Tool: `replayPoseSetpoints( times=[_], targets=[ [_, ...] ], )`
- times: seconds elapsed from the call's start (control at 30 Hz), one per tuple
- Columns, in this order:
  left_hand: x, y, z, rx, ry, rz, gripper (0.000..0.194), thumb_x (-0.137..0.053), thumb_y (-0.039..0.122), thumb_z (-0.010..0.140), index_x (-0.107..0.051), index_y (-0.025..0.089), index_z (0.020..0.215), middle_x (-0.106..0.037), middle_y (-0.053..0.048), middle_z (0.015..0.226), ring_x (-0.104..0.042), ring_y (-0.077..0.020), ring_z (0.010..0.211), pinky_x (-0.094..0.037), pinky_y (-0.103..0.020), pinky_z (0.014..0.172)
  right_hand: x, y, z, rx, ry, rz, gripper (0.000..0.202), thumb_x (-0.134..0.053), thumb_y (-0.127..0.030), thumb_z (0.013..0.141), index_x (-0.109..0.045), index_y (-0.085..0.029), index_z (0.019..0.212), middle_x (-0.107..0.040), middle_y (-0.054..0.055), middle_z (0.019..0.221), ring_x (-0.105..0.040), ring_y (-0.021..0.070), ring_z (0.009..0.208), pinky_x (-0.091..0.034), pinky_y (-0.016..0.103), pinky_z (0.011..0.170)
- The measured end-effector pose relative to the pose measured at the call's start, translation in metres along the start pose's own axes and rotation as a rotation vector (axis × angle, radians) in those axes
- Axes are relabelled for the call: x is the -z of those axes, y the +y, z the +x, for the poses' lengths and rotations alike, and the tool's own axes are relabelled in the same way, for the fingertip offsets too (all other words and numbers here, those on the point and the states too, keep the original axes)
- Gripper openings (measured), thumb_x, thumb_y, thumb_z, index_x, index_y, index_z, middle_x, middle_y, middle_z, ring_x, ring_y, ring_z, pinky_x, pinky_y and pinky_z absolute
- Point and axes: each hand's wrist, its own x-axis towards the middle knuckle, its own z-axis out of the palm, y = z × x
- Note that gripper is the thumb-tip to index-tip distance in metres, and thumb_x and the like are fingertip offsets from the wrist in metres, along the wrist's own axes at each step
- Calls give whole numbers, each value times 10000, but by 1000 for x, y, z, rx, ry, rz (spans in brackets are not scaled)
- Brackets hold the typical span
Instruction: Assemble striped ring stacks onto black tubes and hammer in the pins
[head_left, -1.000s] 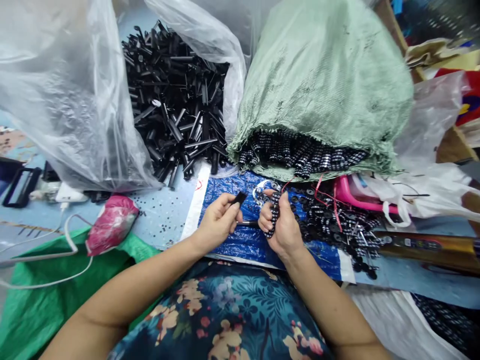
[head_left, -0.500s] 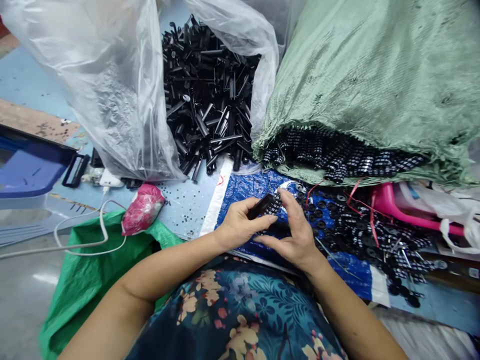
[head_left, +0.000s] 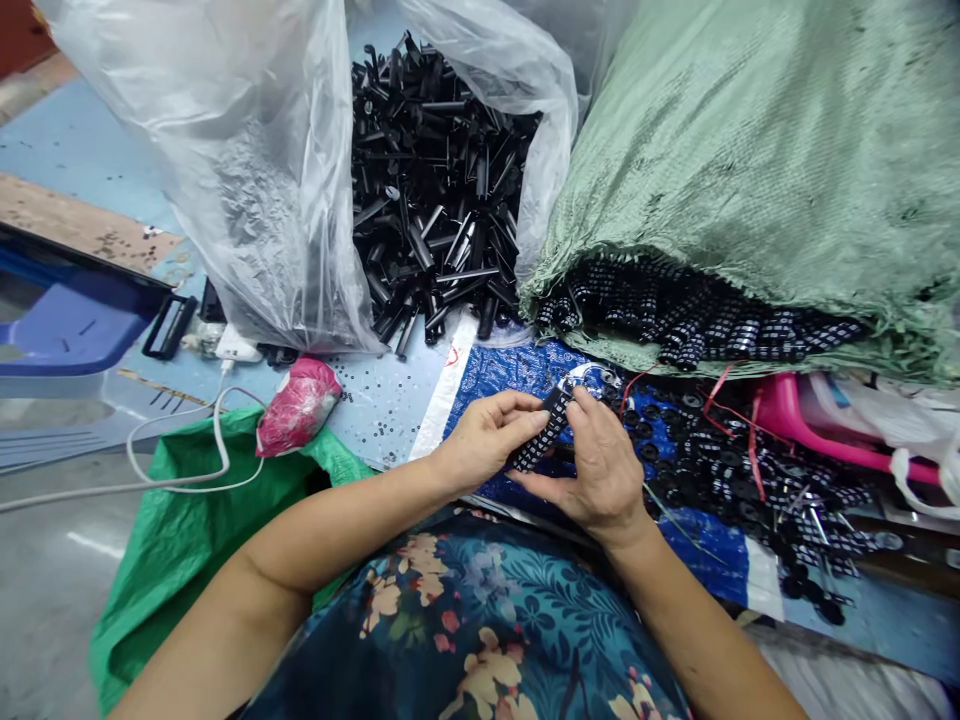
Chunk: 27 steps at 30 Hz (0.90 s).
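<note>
Above the blue sheet's point(head_left: 510, 370) near edge, both hands point(head_left: 551, 450) around a black strip point(head_left: 544, 430).

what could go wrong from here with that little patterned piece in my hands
The patterned piece is held by the fingertips of the left hand and right hand, so it might slip. If it dropped to the right, it could get lost among the similar patterned pieces. The red strands lying over that pile might snag on pieces picked up there.
</note>
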Motion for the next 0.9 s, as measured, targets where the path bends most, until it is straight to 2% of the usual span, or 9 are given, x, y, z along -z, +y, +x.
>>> replayPoseSetpoints(
  times=[0.2,0.33,0.4,0.5,0.57,0.63,0.73,0.77,0.9],
  targets=[
    [6,-4,2,131,-30,-66,494,-809,557,729,-569,167,913,-700,-22,770,-685,-148,658,-542,-275,633,-8,-11,3,-128,-41,65,1034,-699,-623,829,-230,-107,1593,-565,269,1431,-598,378,1296,-543,528,1043],
    [19,-13,5,54,-3,-33,480,-801,526,742,-562,177,968,-688,-19,821,-665,-136,650,-531,-276,635,-8,-5,1,-124,-115,186,1076,-700,-639,819,-186,-108,1601,-495,274,1494,-507,386,1385,-491,551,1088],
    [38,-9,6,-99,46,190,399,-763,475,792,-595,175,995,-680,-22,861,-649,-133,707,-518,-281,689,-6,3,-6,-112,-201,152,959,-694,-561,863,-234,-133,1587,-517,250,1480,-502,383,1383,-467,563,1089],
    [73,6,8,-274,130,785,229,-693,362,857,-666,178,992,-688,-34,908,-614,-151,806,-470,-293,766,-2,13,-23,-80,-358,16,456,-644,-314,944,-548,-181,1370,-712,144,1189,-674,296,1098,-522,441,931],
    [93,18,9,-248,124,1116,160,-697,301,841,-697,182,949,-685,-24,878,-593,-159,801,-431,-291,754,-1,15,-32,-63,-384,-37,241,-612,-234,957,-640,-175,1189,-740,96,997,-690,230,886,-517,359,801],
    [104,26,11,-152,59,1252,156,-738,300,799,-700,177,887,-649,2,778,-561,-149,727,-386,-273,691,-1,15,-34,-92,-304,-31,211,-599,-217,959,-636,-165,1160,-733,93,965,-678,208,828,-509,327,761],
    [107,29,15,-19,-11,1214,229,-787,351,756,-667,166,817,-552,42,642,-488,-121,616,-308,-253,603,-4,12,-28,-169,-137,81,258,-542,-177,971,-602,-179,1222,-721,74,935,-670,179,781,-511,290,743],
    [107,28,17,7,-12,1184,245,-796,353,745,-648,165,796,-526,52,620,-466,-114,593,-288,-251,586,-7,11,-24,-184,-126,113,257,-526,-174,977,-602,-187,1221,-714,60,897,-661,169,741,-508,281,718],
    [104,23,20,8,17,1129,294,-818,324,709,-568,168,725,-473,67,608,-419,-100,576,-250,-254,572,-14,8,-10,-189,-313,84,190,-537,-235,994,-643,-200,1148,-709,36,825,-656,163,686,-476,273,634]
  ],
)
